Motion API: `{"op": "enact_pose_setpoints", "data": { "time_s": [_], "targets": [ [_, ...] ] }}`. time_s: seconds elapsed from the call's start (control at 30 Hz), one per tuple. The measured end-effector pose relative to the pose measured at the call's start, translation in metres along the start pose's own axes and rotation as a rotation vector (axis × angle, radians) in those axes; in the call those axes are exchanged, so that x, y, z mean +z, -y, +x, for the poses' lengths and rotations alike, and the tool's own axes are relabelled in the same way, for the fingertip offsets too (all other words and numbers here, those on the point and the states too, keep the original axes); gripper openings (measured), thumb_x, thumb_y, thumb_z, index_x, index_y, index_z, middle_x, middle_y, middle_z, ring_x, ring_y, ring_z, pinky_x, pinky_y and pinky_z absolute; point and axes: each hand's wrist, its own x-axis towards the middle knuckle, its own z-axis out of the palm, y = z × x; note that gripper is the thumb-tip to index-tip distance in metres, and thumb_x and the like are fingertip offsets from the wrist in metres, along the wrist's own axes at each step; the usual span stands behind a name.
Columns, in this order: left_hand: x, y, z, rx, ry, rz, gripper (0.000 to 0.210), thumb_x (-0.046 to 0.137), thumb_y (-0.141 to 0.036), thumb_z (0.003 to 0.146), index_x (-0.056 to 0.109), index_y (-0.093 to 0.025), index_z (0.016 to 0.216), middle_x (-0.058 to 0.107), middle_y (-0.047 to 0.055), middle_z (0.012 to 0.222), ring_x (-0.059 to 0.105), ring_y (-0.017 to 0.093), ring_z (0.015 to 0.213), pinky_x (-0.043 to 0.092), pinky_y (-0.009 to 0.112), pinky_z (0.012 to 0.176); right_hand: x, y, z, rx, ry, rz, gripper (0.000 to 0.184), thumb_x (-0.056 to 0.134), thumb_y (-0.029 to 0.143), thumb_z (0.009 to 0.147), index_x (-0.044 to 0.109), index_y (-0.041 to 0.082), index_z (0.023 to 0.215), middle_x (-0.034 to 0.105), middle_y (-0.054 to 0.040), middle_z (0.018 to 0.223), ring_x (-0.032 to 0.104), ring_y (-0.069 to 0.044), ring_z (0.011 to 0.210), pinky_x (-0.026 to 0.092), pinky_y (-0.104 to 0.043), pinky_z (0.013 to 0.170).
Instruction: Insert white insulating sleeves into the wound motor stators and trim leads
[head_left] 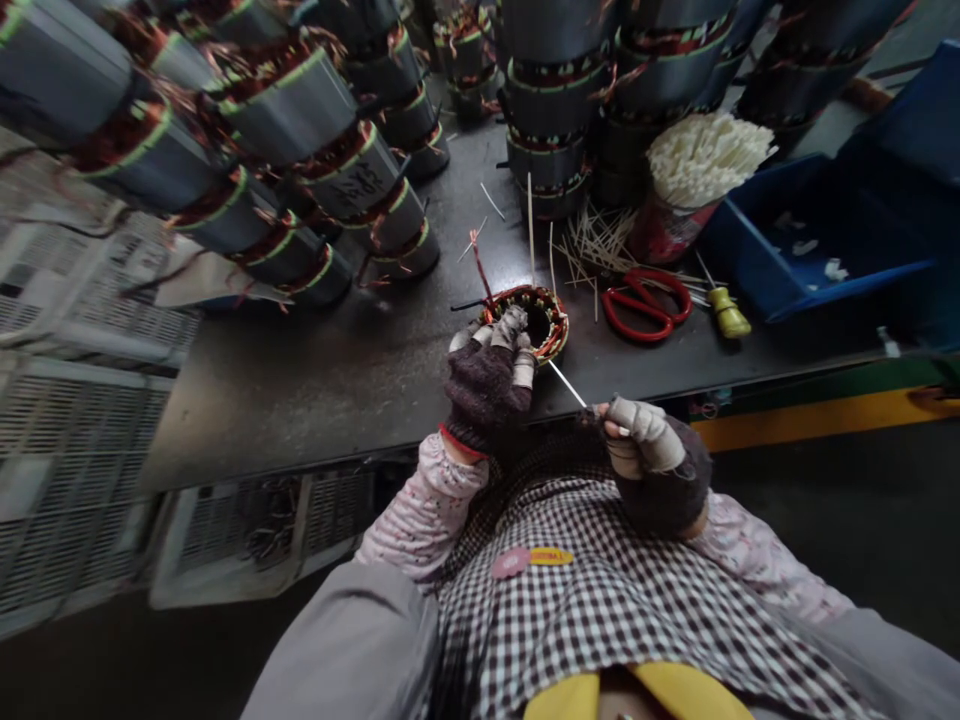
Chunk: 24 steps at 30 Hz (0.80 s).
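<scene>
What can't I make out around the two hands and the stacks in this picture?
All in the head view:
- Near-left part of the wound ring: covered by the left hand.
- Held end of the white strip: hidden by the right hand's fingers.
- Tops of several stacked grey cylinders: cut off by the top edge.
- Handwriting on one cylinder: too blurred to read surely.
</scene>
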Motion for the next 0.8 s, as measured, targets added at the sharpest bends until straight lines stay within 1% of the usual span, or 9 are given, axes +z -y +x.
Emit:
{"op": "enact_pose_setpoints", "data": {
  "time_s": [0.1,0.17,0.27,0.33,0.4,0.47,0.57,0.7,0.8],
  "targets": [
    [0.001,0.0,-0.001,0.003,0.006,-0.028,0.042,0.051,-0.033,0.106,0.069,-0.017,0.139,0.079,0.016,0.133,0.073,0.033,0.127,0.046,0.058,0.121,-0.001,0.006,0.013,-0.154,0.032,-0.105,0.068,0.062,0.004,0.096,0.055,0.033,0.157,0.082,-0.0064,0.103,0.081,-0.023,0.09,0.069,-0.035,0.078],
    [0.001,0.0,-0.001,0.012,-0.01,-0.03,0.041,0.051,-0.035,0.106,0.07,-0.016,0.138,0.079,0.016,0.133,0.073,0.033,0.126,0.047,0.058,0.12,0.0,0.007,0.02,-0.177,0.042,-0.113,0.07,0.061,0.003,0.096,0.053,0.032,0.159,0.082,-0.0064,0.104,0.08,-0.02,0.086,0.068,-0.03,0.074],
    [0.0,0.0,-0.002,0.022,-0.032,-0.001,0.041,0.05,-0.034,0.106,0.07,-0.014,0.136,0.079,0.017,0.133,0.074,0.033,0.125,0.05,0.057,0.118,0.008,-0.002,0.027,-0.14,0.074,-0.035,0.058,0.058,0.007,0.1,0.062,0.03,0.152,0.081,-0.0074,0.113,0.077,-0.016,0.083,0.066,-0.027,0.073],
    [0.0,-0.001,-0.002,0.011,-0.038,0.007,0.041,0.05,-0.032,0.106,0.07,-0.013,0.137,0.079,0.017,0.134,0.074,0.031,0.127,0.051,0.055,0.119,0.017,-0.012,0.029,-0.111,0.091,0.011,0.04,0.059,0.015,0.102,0.073,0.028,0.137,0.082,-0.0077,0.115,0.078,-0.017,0.09,0.067,-0.03,0.078],
    [-0.001,-0.003,-0.002,-0.011,-0.041,-0.001,0.04,0.052,-0.032,0.106,0.071,-0.014,0.135,0.079,0.016,0.133,0.074,0.03,0.128,0.051,0.052,0.12,0.026,-0.023,0.03,-0.086,0.093,0.068,0.028,0.063,0.024,0.102,0.079,0.025,0.125,0.083,-0.0085,0.112,0.078,-0.019,0.094,0.068,-0.032,0.081],
    [-0.002,-0.005,-0.002,-0.039,-0.052,-0.022,0.038,0.053,-0.032,0.105,0.073,-0.015,0.133,0.08,0.015,0.132,0.074,0.029,0.128,0.05,0.051,0.122,0.03,-0.029,0.03,-0.044,0.089,0.121,0.026,0.068,0.027,0.099,0.081,0.024,0.122,0.083,-0.01,0.113,0.079,-0.021,0.096,0.068,-0.034,0.081],
    [-0.004,-0.007,-0.001,-0.077,-0.056,-0.074,0.037,0.055,-0.032,0.104,0.074,-0.015,0.131,0.08,0.016,0.13,0.074,0.029,0.127,0.051,0.051,0.123,0.031,-0.033,0.032,-0.008,0.105,0.138,0.029,0.07,0.022,0.097,0.081,0.026,0.123,0.083,-0.0107,0.119,0.08,-0.023,0.101,0.069,-0.036,0.084],
    [-0.006,-0.006,0.0,-0.129,-0.025,-0.155,0.032,0.061,-0.032,0.102,0.077,-0.017,0.126,0.082,0.015,0.128,0.074,0.03,0.13,0.051,0.054,0.123,0.039,-0.038,0.04,-0.026,0.087,0.161,0.026,0.068,0.02,0.098,0.082,0.027,0.119,0.084,-0.0092,0.112,0.081,-0.023,0.101,0.069,-0.038,0.087],
    [-0.004,-0.004,-0.002,-0.147,-0.03,-0.216,0.029,0.064,-0.029,0.101,0.077,-0.018,0.125,0.081,0.015,0.129,0.073,0.03,0.132,0.05,0.057,0.125,0.044,-0.038,0.048,0.075,0.06,0.235,0.02,0.067,0.024,0.098,0.083,0.026,0.11,0.083,-0.0079,0.107,0.08,-0.024,0.103,0.068,-0.04,0.092]
  ]
}}
